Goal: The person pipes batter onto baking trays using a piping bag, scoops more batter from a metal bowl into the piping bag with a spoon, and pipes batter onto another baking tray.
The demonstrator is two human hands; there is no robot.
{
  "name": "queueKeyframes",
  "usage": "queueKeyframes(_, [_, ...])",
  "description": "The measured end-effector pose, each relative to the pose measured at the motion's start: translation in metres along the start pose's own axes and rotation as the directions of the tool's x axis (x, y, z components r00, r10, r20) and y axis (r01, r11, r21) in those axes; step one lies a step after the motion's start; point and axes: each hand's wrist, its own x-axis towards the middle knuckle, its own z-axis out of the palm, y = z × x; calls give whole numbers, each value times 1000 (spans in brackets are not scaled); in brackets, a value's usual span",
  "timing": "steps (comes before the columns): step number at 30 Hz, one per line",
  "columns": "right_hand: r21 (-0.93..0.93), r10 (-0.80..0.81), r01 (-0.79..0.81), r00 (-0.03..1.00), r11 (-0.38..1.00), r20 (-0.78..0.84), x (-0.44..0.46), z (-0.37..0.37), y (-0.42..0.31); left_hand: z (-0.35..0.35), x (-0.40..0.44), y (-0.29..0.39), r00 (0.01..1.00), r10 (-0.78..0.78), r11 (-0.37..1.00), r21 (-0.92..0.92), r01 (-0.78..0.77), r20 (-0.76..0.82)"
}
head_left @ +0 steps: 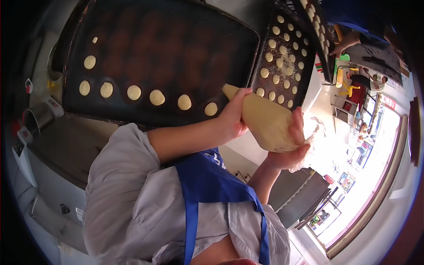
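A piping bag (pixel 267 121) full of pale yellow batter slants across the middle, its narrow tip at the upper left above the dark baking tray (pixel 176 115). My left hand (pixel 234 114) is closed round the bag near its tip. My right hand (pixel 293 143) grips the wide, gathered end, where clear plastic bunches up. Along the tray's near edge lies a row of several round batter dots (pixel 157 97). Another dot (pixel 89 62) and a very small one (pixel 95 39) lie farther up the left side.
A second dark tray (pixel 304 95) with several batter dots and scattered crumbs adjoins at the right. Beyond it, another person's hand (pixel 342 48) is at a tilted tray (pixel 324 53) with dots. A scale-like device (pixel 20 141) stands at the left; a metal cabinet (pixel 289 187) is at lower right.
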Motion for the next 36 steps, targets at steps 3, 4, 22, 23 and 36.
queueKeyframes(3, [-100,-193,309,782,946,593,31,-45,14,-6,2,-1,999,16,1000,5,-17,31])
queueKeyframes(4, [-94,-193,309,776,946,600,34,-44,16,-9,6,-2,997,21,1000,11,-22,75])
queueKeyframes(22, [-111,-96,248,692,962,715,62,-36,55,-38,43,10,993,111,990,-87,-108,34])
queueKeyframes(23, [-102,-102,245,699,964,708,62,-36,55,-36,41,11,994,111,989,-101,-108,22])
queueKeyframes(36, [-149,-106,232,810,961,577,56,-17,46,-31,38,8,996,88,992,-98,-84,35])
